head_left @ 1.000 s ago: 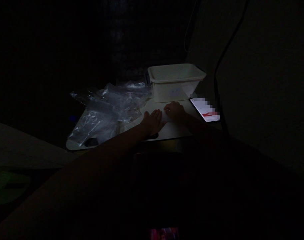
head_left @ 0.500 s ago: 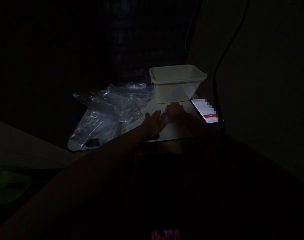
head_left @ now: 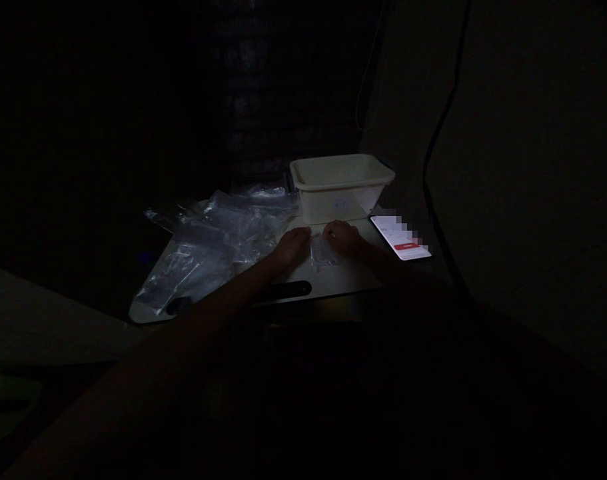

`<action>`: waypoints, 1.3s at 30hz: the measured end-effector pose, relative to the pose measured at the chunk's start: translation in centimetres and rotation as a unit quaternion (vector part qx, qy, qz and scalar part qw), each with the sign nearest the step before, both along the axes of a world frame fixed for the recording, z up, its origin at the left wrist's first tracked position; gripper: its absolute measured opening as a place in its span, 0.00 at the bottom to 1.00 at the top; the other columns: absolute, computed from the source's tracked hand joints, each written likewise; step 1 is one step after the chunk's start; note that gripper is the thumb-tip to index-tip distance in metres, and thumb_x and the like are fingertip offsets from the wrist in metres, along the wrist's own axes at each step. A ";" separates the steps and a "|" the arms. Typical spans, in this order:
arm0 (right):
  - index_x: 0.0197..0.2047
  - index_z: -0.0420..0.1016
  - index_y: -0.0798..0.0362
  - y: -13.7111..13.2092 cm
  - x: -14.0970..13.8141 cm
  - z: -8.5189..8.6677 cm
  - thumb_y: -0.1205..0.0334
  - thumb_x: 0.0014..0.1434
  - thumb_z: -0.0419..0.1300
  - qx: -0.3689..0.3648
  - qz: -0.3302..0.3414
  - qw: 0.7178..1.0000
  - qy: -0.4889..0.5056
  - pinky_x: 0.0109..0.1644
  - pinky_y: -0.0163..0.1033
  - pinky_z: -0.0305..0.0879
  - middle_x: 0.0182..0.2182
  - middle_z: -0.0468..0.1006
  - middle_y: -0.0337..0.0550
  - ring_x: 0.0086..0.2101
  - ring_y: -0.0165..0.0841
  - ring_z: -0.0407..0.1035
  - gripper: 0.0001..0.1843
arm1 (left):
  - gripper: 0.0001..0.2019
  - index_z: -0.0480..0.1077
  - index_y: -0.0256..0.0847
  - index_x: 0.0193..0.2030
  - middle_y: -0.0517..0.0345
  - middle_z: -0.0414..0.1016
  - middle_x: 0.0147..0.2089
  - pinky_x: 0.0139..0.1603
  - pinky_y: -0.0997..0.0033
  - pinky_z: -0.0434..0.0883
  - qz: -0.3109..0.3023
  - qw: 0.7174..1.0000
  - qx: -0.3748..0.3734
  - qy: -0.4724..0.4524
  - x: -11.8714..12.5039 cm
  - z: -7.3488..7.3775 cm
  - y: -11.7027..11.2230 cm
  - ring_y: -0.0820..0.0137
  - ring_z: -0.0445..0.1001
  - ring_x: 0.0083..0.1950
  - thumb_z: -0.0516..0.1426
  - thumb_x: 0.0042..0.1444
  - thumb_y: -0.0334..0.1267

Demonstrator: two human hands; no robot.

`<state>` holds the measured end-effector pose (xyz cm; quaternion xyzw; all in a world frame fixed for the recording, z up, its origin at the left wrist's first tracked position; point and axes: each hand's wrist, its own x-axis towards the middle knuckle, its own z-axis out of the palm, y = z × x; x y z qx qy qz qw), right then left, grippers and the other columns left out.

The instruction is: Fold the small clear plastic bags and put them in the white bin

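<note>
In the dim head view a small clear plastic bag (head_left: 325, 255) lies on the pale table between my hands. My left hand (head_left: 293, 245) is closed, its fingertips pressed together at the bag's upper left corner. Across from it, my right hand (head_left: 342, 237) curls shut at the bag's upper right side. A heap of clear plastic bags (head_left: 203, 243) spreads over the table's left part, left of my left hand. Darkness hides the finer detail of my fingers.
Behind my hands stands a cream plastic tub (head_left: 336, 203). A lit phone (head_left: 402, 239) lies at the right of the small table (head_left: 328, 287), which has a dark handle slot (head_left: 286, 289) at its front. A dark cable (head_left: 440, 130) hangs along the right wall.
My left hand went from spread fingers to a closed grip, and my hands moved slightly apart, with the small bag now showing between them. The view has tilted up a little.
</note>
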<state>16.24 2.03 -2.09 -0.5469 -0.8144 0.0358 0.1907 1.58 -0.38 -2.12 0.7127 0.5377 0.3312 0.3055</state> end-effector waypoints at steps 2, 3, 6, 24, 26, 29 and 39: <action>0.31 0.68 0.55 -0.1 0.0 0.2 0.66 0.51 0.46 -0.018 0.021 0.998 0.065 0.38 0.37 0.57 0.32 0.72 0.44 0.34 0.32 0.64 0.10 | 0.16 0.68 0.32 0.31 0.52 0.71 0.26 0.29 0.72 0.65 -0.014 0.988 -0.067 -0.135 0.0 0.4 -0.1 0.72 0.69 0.28 0.47 0.50 0.44; 0.30 0.68 0.55 -0.1 -0.1 0.4 0.66 0.50 0.47 -0.024 0.031 0.995 0.096 0.38 0.36 0.58 0.30 0.72 0.43 0.32 0.31 0.64 0.09 | 0.12 0.67 0.33 0.26 0.56 0.68 0.21 0.25 0.75 0.63 -0.018 0.973 -0.103 -0.204 0.1 0.6 -0.3 0.75 0.66 0.22 0.51 0.47 0.42; 0.26 0.68 0.55 0.1 -0.3 1.0 0.65 0.49 0.49 -0.036 0.051 0.979 0.196 0.36 0.36 0.58 0.26 0.71 0.41 0.29 0.30 0.63 0.08 | 0.11 0.60 0.36 0.15 0.66 0.58 0.12 0.16 0.80 0.53 0.014 0.948 -0.157 -0.277 0.4 1.1 -0.9 0.82 0.55 0.13 0.57 0.39 0.37; 0.23 0.71 0.54 -1.5 1.4 2.1 0.58 0.34 0.63 -0.319 0.083 0.785 0.524 0.30 0.32 0.60 0.22 0.71 0.37 0.26 0.27 0.65 0.10 | 0.06 0.65 0.34 0.19 0.63 0.65 0.17 0.21 0.80 0.61 0.045 0.893 -0.162 -0.418 -0.1 1.1 0.2 0.80 0.63 0.18 0.58 0.39 0.33; 0.20 0.70 0.54 -1.6 1.2 2.2 0.60 0.32 0.63 -0.309 0.067 0.786 0.532 0.28 0.32 0.59 0.20 0.70 0.37 0.23 0.26 0.63 0.09 | 0.06 0.65 0.34 0.19 0.62 0.66 0.17 0.20 0.80 0.62 0.043 0.894 -0.163 -0.416 -0.1 1.3 0.0 0.80 0.64 0.18 0.58 0.40 0.33; 0.18 0.69 0.55 -1.7 1.0 2.3 0.61 0.31 0.63 -0.300 0.049 0.778 0.549 0.27 0.32 0.59 0.18 0.69 0.36 0.22 0.26 0.62 0.09 | 0.04 0.66 0.33 0.24 0.60 0.69 0.20 0.22 0.77 0.65 0.035 0.892 -0.201 -0.402 0.0 1.5 -0.4 0.76 0.68 0.20 0.58 0.42 0.32; 0.25 0.70 0.54 -1.4 1.0 2.0 0.58 0.35 0.61 -0.318 0.041 0.774 0.547 0.29 0.33 0.59 0.23 0.71 0.38 0.27 0.28 0.64 0.11 | 0.02 0.66 0.29 0.26 0.54 0.71 0.21 0.24 0.75 0.69 0.028 0.894 -0.230 -0.383 0.3 1.2 -0.5 0.73 0.71 0.21 0.54 0.44 0.23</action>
